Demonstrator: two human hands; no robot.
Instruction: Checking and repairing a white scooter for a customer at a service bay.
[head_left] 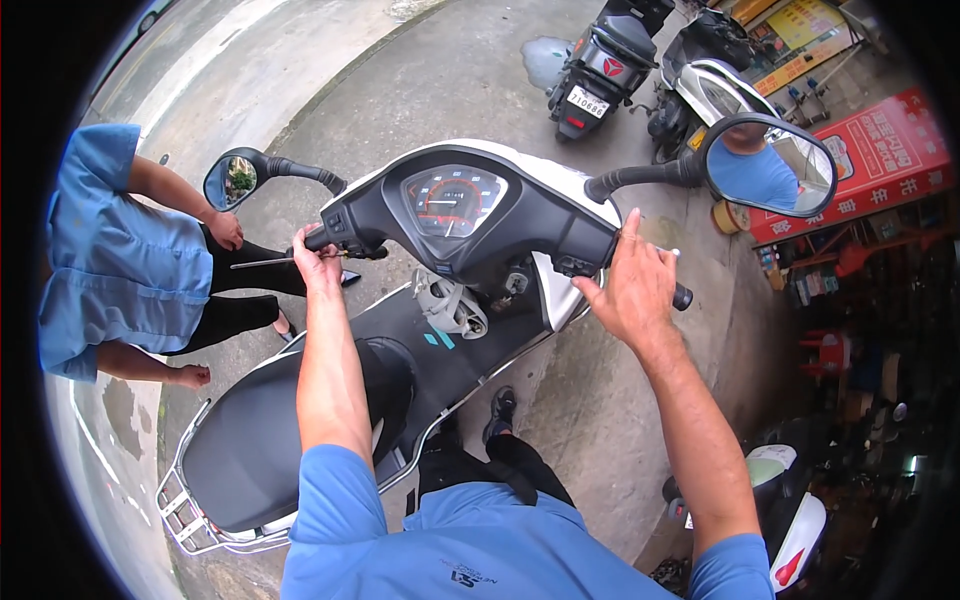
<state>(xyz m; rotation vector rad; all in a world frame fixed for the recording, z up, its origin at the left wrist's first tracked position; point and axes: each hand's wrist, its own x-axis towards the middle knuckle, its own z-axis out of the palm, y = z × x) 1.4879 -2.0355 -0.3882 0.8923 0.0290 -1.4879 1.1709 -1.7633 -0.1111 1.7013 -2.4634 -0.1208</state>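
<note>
At frame centre, the left hand has its fingers clenched round the scooter's left grip; the right hand grasps the right grip, index finger raised.

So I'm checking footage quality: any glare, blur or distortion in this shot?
Head view: soft, even daylight with faint shadows; fisheye bends the pavement edge and blacks out the corners; the instrument panel shows mild sheen, its markings small and soft; left hand and right hand on the handlebar grips look sharp; the right mirror reflects a blue shirt clearly.
</note>
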